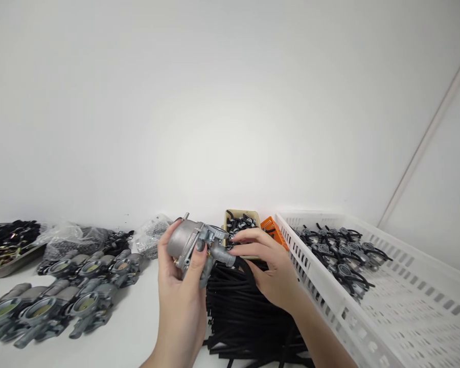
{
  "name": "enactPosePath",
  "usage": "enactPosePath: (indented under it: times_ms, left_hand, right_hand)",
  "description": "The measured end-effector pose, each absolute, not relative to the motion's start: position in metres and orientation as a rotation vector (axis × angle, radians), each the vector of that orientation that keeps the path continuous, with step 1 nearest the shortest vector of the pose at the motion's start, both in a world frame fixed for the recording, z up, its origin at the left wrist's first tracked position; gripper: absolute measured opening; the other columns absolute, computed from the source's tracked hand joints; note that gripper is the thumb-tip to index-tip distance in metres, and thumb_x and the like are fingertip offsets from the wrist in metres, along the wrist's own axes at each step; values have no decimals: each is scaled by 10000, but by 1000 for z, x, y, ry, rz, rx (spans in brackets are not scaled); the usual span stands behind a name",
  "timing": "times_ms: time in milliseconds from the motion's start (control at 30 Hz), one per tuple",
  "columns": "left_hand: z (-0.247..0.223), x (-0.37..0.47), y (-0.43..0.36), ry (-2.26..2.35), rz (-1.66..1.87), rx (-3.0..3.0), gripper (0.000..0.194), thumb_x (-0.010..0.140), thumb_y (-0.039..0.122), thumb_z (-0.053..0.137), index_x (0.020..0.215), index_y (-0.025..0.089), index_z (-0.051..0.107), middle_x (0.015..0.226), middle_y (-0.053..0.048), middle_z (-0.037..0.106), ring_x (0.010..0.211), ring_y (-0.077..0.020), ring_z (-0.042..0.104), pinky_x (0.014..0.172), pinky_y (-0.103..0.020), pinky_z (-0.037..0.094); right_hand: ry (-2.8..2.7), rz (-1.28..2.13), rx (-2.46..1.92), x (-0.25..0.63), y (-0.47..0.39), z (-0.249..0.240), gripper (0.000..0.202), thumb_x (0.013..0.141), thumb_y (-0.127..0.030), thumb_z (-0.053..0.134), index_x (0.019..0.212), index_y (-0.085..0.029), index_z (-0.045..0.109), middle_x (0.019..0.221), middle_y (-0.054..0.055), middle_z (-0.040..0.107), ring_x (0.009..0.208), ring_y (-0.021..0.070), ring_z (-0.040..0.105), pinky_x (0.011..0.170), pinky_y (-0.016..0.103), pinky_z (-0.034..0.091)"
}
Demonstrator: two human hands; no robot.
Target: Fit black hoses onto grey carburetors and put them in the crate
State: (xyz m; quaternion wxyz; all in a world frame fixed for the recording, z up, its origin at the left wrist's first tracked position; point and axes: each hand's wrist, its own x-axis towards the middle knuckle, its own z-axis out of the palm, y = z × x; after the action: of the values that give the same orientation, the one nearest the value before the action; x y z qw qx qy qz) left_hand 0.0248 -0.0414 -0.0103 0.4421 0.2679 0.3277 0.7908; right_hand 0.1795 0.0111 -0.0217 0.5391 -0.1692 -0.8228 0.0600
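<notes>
My left hand (184,291) is wrapped round a grey metal carburetor (184,239), thumb across its side, and holds it up above the table. From the carburetor's right-hand spout a short black rubber hose (246,270) bends down. My right hand (274,268) is at this hose, with the thumb side against it and the first two fingers reaching to the carburetor beside the spout. Those fingertips partly cover the joint. Below both hands lies a thick pile of black rubber hoses (253,322).
Several carburetors (86,304) stand in rows at the left. Behind them are plastic bags (153,235) of small parts and a metal tray (7,266). A yellow bin (225,225) and an orange basket (278,235) stand behind the hoses. At right, a white crate (368,327) contains carburetors with hoses.
</notes>
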Motion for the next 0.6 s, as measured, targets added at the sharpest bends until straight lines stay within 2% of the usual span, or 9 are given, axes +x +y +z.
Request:
enactPosePath:
  times_ms: [133,167,233,300,333,433,500,600]
  left_hand:
    - [-11,24,-43,802,1896,639,695,684,477,876,1308,397,580,1098,0,692,901,-154,702,717,-201,574]
    - [-11,24,-43,807,1891,640,696,692,482,869,1319,404,577,1114,-3,694,911,-154,703,714,-196,573]
    - [-12,22,-43,823,1895,648,702,705,486,860,1340,418,567,1145,-7,692,924,-153,703,721,-196,573]
    - [-12,20,-42,833,1918,663,700,721,486,849,1354,427,556,1154,-6,689,911,-149,701,734,-207,576]
    - [-12,19,-41,834,1933,671,694,727,486,843,1355,429,553,1147,-3,688,895,-146,699,739,-214,578]
    - [-10,18,-40,834,1959,681,679,734,484,838,1350,420,561,1107,2,681,873,-143,691,751,-227,581]
    - [-9,18,-39,836,1961,665,679,725,480,846,1344,414,573,1097,5,675,872,-140,685,753,-224,579]
    - [-9,17,-39,822,1963,645,667,723,473,851,1332,419,586,1142,6,675,898,-135,680,754,-212,575]
  right_hand:
    - [-1891,-63,-376,169,12,-24,97,889,-171,690,915,-250,739,1001,69,738,959,234,676,848,417,565]
    - [-1897,-17,-400,166,12,-25,84,889,-194,682,836,-239,729,984,69,740,928,232,680,823,407,565]
    - [-1876,149,-480,162,11,-27,196,899,-212,649,705,-217,677,939,65,738,850,205,689,759,355,565]
    - [-1775,282,-561,162,11,-29,154,872,-257,695,732,-211,650,920,60,732,832,198,699,746,327,567]
    - [-1711,308,-592,162,11,-30,114,837,-287,744,821,-213,658,948,63,730,858,206,704,763,331,571]
    - [-1648,190,-588,166,10,-29,364,786,-305,809,1100,-232,640,1072,85,721,991,243,696,838,371,567]
    - [-1700,-2,-543,167,8,-28,235,838,-240,764,1052,-245,667,995,60,740,944,230,697,834,375,547]
    - [-1713,-192,-567,163,2,-29,29,888,-203,714,891,-229,703,783,21,747,762,202,681,760,357,511]
